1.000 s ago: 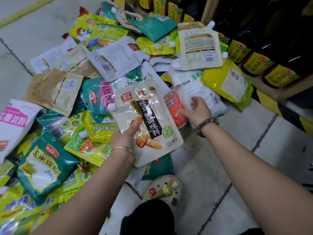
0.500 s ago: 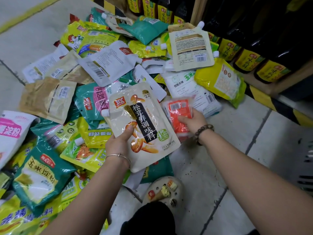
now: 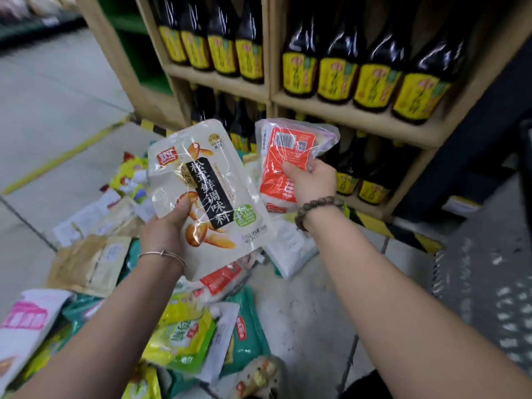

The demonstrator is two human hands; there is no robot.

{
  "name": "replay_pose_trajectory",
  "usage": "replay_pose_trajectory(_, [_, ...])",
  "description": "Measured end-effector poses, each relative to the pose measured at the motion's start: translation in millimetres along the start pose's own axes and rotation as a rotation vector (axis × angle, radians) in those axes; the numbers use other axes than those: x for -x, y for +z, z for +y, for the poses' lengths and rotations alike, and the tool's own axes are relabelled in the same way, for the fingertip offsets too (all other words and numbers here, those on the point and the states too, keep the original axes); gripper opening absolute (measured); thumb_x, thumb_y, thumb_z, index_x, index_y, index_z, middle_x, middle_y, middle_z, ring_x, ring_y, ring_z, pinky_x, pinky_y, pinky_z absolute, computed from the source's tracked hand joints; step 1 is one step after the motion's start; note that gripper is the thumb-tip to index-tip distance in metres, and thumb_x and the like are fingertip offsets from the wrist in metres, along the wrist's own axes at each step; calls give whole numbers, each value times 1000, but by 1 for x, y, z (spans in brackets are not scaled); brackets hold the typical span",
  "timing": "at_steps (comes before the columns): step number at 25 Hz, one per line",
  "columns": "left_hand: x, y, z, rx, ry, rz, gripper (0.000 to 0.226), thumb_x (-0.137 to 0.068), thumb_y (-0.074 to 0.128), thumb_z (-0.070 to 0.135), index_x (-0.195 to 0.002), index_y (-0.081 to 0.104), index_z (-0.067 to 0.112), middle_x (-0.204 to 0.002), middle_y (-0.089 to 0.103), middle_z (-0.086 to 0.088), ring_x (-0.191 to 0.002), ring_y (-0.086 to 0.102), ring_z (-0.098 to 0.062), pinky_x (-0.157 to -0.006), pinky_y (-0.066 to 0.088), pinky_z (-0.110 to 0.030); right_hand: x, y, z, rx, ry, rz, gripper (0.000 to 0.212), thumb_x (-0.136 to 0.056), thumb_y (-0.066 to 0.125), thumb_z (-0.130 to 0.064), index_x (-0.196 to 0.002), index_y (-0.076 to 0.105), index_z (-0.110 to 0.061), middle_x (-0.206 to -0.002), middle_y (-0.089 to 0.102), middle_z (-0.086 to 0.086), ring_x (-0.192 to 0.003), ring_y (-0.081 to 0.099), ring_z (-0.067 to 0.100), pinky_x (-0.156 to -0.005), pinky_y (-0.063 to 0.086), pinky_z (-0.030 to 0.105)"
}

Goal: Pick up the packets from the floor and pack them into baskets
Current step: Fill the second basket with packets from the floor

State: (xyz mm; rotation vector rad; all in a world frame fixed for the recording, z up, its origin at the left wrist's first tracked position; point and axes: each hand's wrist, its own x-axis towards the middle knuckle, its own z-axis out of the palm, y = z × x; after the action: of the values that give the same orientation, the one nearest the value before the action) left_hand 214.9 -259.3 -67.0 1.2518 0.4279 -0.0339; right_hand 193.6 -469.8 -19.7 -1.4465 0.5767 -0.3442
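Head view: two packets held up, one in each of the hands.
The left hand (image 3: 164,231) grips a white plastic pouch printed with mushrooms (image 3: 207,197), thumb on its front. The right hand (image 3: 312,182) pinches a red-and-white clear-wrapped packet (image 3: 285,156) just beside it. Both are above the heap of mixed packets (image 3: 184,335) on the grey floor (image 3: 311,312), before a wooden shelf (image 3: 345,116).

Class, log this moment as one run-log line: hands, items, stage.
left hand: holds mushroom seasoning pouch | right hand: holds red-and-white packet | stage: picked, not packed
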Motion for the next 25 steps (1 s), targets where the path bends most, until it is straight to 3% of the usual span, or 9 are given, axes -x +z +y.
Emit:
replay_pose_trajectory(2, [20,16,29,21,42,-21,31,-70,75,22,-98,66,12,-79,73,1,-68,69,-26,-70,56,-43,10,-13,-48,-15,-69,-31,19,-83,69,-9,-72,61,-22,-75,66,-3,-67,65,13,-66,56,29])
replay_pose_trajectory(5, [61,43,68,3,92,-103,25,-70,77,25,-90,66,15,-78,72,-3,-71,66,-35,-65,55,-44,27,-44,-103,12,-135,-47,19,-81,71,-10,-72,61,-24,-82,69,3,-77,69,21,-74,57,37])
replay_pose_trajectory(8, [109,77,95,-20,162,-160,14,-82,68,15,-96,66,12,-65,69,4,-53,63,-18,-53,51,-27,46,-90,-146,48,-204,-25,14,-81,71,-9,-78,64,-21,-92,71,9,-84,70,26,-80,56,42])
replay_pose_trajectory(10, [145,103,105,-2,145,-227,11,-84,66,11,-94,65,12,-61,68,4,-48,62,-15,-52,51,-28,60,-129,-168,62,-240,0,11,-82,70,-10,-83,66,-20,-90,72,7,-81,70,22,-76,57,38])
replay_pose_trajectory(13, [195,140,107,-21,98,-316,8,-83,68,10,-89,65,12,-70,69,-5,-58,63,-24,-64,55,-39,80,-187,-191,49,-263,60,14,-83,69,-8,-81,64,-21,-80,70,2,-66,67,12,-62,56,27])
replay_pose_trajectory(15, [225,166,100,-25,69,-388,6,-84,65,7,-84,64,12,-62,68,-4,-50,63,-21,-49,54,-30,93,-231,-200,54,-266,122,14,-83,68,-5,-80,64,-18,-80,69,5,-68,66,16,-62,57,27])
replay_pose_trajectory(18, [270,199,88,-25,15,-529,5,-85,63,4,-89,64,6,-55,67,-4,-41,61,-18,-35,46,-23,107,-289,-201,12,-246,215,12,-82,67,0,-84,66,-12,-87,71,15,-79,68,30,-74,57,40])
replay_pose_trajectory(23, [323,242,52,-93,-22,-695,2,-85,61,-2,-85,61,-3,-54,56,-14,-31,49,-20,-30,38,-19,128,-373,-177,17,-170,372,10,-81,67,0,-86,66,-9,-77,72,9,-66,68,21,-70,57,38])
replay_pose_trajectory(25, [336,259,26,-110,-38,-717,5,-83,63,-1,-85,62,-6,-62,53,-16,-43,47,-20,-39,41,-23,135,-400,-158,29,-142,429,11,-80,67,2,-82,65,-9,-78,70,11,-58,67,16,-63,57,32])
